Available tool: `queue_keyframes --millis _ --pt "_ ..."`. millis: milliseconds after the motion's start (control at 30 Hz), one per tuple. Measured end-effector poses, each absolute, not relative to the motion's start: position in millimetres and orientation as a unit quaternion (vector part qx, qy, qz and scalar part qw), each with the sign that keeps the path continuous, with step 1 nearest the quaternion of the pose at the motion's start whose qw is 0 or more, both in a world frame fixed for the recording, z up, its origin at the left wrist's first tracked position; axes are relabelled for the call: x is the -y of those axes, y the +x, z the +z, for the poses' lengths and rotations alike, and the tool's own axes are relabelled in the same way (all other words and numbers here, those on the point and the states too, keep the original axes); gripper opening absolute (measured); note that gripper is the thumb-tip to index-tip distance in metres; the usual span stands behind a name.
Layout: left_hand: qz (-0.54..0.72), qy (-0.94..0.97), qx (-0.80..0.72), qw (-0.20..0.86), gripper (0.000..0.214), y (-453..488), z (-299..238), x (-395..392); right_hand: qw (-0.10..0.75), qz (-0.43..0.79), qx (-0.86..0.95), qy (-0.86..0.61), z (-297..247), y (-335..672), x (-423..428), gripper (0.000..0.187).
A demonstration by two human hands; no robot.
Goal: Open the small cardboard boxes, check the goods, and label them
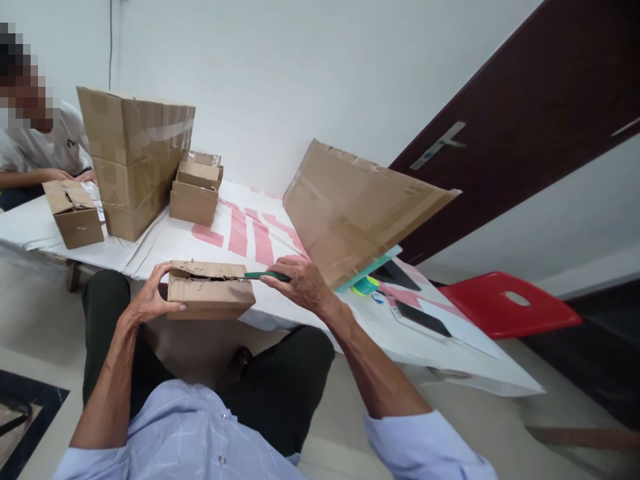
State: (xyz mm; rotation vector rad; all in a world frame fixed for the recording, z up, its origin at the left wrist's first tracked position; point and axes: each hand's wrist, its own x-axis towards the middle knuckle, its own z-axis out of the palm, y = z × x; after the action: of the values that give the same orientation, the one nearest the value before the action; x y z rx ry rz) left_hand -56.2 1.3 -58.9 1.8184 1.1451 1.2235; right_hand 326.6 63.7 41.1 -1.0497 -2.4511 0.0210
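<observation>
A small cardboard box [210, 297] sits in front of me at the near edge of the low table. My left hand [150, 297] grips its left end, fingers curled round the corner. My right hand [300, 280] is closed on a green-handled cutter [265, 275]. Its tip lies in the ragged slit along the box's top seam.
A large flat cardboard sheet [350, 207] leans at the right over a teal tape roll [366, 285] and a phone [423, 318]. Stacked big boxes [133, 160] and small ones [196, 190] stand at the back. Another person sits at the far left with a small open box [74, 213]. A red stool [507, 303] is at the right.
</observation>
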Motion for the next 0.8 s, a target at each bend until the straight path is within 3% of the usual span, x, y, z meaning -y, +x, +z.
queue_keyframes --millis 400,500,600,700,800 --pt "0.470 0.697 -0.436 0.322 0.082 -59 -62 -4 0.098 -0.084 0.915 -0.382 48 339 -86 0.056" --pt "0.466 0.705 -0.438 0.306 0.083 -62 -63 -5 0.140 -0.061 0.895 -0.418 51 371 -95 0.056" --pt "0.460 0.711 -0.440 0.300 0.090 -64 -63 -5 0.243 -0.033 0.861 -0.446 37 393 -103 0.053" --pt "0.445 0.717 -0.444 0.301 0.097 -65 -60 -2 0.313 0.009 0.810 -0.495 -6 393 -108 0.051" --pt "0.437 0.725 -0.444 0.294 0.102 -65 -58 0 0.315 0.046 0.755 -0.573 -64 379 -107 0.048"
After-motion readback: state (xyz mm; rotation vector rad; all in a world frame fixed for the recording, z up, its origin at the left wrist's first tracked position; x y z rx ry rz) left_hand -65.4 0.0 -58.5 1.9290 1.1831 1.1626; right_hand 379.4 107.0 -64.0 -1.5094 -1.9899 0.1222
